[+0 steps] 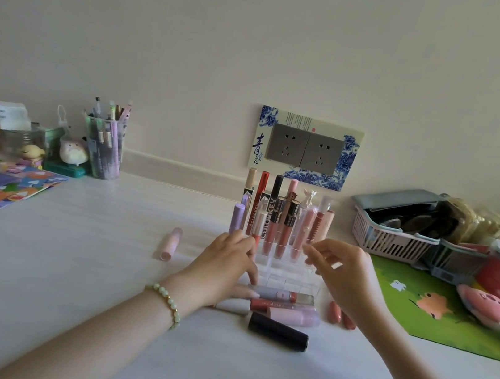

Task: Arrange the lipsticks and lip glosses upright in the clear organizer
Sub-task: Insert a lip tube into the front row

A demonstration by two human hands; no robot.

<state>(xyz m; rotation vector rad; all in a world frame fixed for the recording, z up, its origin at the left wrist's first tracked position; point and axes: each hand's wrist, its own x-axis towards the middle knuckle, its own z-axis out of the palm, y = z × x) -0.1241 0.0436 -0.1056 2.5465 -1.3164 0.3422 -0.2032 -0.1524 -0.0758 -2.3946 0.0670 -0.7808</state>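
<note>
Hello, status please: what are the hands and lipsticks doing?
Left hand touching lying gloss tube, grip unclear; right hand empty over organizer. Back rows filled upright. More loose tubes lie in front.

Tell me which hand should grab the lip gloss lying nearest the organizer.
Probably the left hand: its thumb lies at that lip gloss, while the right hand hovers above the organizer.

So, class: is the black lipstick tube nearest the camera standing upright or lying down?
Lying down. The black tube rests on its side on the table, outside the clear organizer.
</note>
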